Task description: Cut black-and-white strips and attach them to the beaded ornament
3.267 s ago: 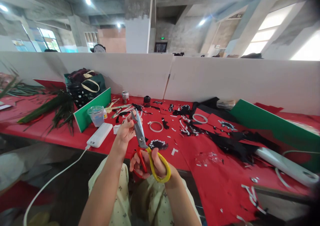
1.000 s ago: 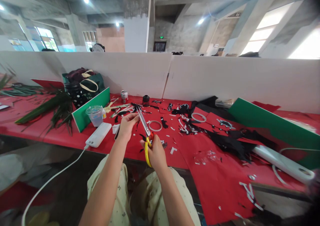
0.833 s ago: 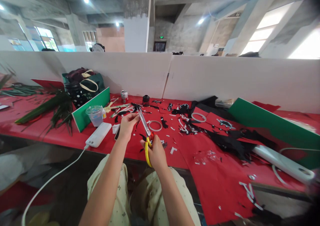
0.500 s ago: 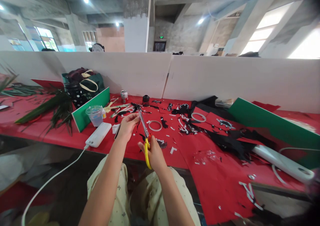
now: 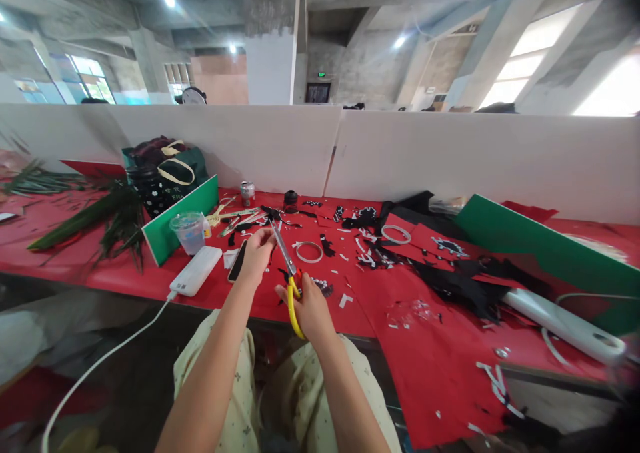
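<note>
My right hand (image 5: 311, 306) grips a pair of scissors (image 5: 294, 296) by its yellow handles, with the metal blades pointing away from me. Up by the blade tips, the fingers of my left hand (image 5: 259, 249) are pinched together; what they hold is too small to make out. Just right of the blades a clear plastic ring (image 5: 309, 251) lies on the red table covering (image 5: 367, 306). Close to my right hand is a dark scrap with white beads (image 5: 324, 286). A dark phone (image 5: 237, 264) lies beside my left wrist.
A white power bank (image 5: 197, 273) with a cable and a plastic cup (image 5: 190, 231) stand left, beside a green divider (image 5: 180, 219). Black fabric (image 5: 450, 283) and a white-handled tool (image 5: 563, 326) lie right. A can (image 5: 247, 193) stands at the back.
My left hand has shifted slightly left, and the scissor tips have tilted left with it. More of the phone beside my left wrist shows now.
</note>
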Demonstrator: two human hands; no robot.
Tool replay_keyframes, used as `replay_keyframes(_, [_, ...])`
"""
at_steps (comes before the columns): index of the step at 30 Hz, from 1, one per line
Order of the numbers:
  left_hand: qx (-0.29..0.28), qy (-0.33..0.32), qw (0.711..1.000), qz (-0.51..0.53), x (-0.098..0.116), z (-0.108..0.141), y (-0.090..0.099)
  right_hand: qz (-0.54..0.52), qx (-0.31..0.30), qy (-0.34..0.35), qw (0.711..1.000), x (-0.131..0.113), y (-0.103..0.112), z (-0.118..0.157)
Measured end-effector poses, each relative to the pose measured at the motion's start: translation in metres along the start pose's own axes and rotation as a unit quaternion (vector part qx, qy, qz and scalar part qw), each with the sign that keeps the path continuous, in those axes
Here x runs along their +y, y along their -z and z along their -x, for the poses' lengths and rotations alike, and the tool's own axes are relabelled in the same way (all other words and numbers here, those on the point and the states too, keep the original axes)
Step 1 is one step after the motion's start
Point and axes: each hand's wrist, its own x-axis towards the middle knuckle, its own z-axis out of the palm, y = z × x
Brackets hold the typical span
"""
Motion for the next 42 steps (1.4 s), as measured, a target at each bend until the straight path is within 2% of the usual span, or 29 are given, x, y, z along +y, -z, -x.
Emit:
replay_keyframes(3, [0.029,-0.002,0.999,-0.021,-0.002,0.0,-0.001,-0.017,-0.007,-0.024,1.0,-0.004,0.003,0.001])
replay_keyframes(7, [-0.019,0.0,1.0,-0.004,0.001,0.002,-0.003,-0.165,-0.027,-0.072,0.983,-0.003,-0.002,-0.001])
replay_keyframes(9, [-0.04,-0.005,0.999,-0.006,0.003,0.004,-0.004,-0.273,-0.052,-0.116,0.954,-0.001,-0.003,-0.004])
replay_keyframes(12, [-0.046,-0.011,0.999,0.007,0.004,0.005,-0.003,-0.405,-0.092,-0.168,0.894,0.0,0.002,-0.008])
replay_keyframes(16, [-0.039,-0.004,0.999,0.035,0.004,0.004,-0.004,-0.507,-0.151,-0.151,0.835,-0.007,0.02,-0.007])
replay_keyframes(18, [-0.042,0.01,0.998,0.045,0.005,0.005,-0.005,-0.529,-0.178,-0.127,0.82,-0.014,0.03,-0.004])
replay_keyframes(22, [-0.043,0.043,0.995,0.076,0.01,0.008,-0.007,-0.509,-0.19,-0.095,0.834,-0.022,0.04,0.002])
replay_keyframes(26, [-0.065,0.081,0.986,0.13,0.013,0.008,-0.006,-0.509,-0.193,-0.082,0.835,-0.017,0.034,0.001])
replay_keyframes(28, [-0.072,0.098,0.981,0.149,0.013,0.007,-0.005,-0.472,-0.157,-0.061,0.865,-0.01,0.028,-0.002])
replay_keyframes(31, [-0.072,0.096,0.978,0.171,0.014,0.007,-0.004,-0.344,-0.054,-0.026,0.937,0.003,0.02,-0.004])
replay_keyframes(33, [-0.073,0.084,0.979,0.173,0.014,0.007,-0.004,-0.264,-0.015,-0.02,0.964,0.008,0.017,-0.003])
replay_keyframes(37, [-0.051,0.053,0.986,0.15,0.014,0.007,-0.005,-0.171,-0.005,-0.027,0.985,0.006,0.016,-0.001])
replay_keyframes(42, [0.014,0.002,0.987,0.158,0.013,0.005,-0.005,-0.064,-0.026,-0.039,0.997,-0.003,0.018,0.001])
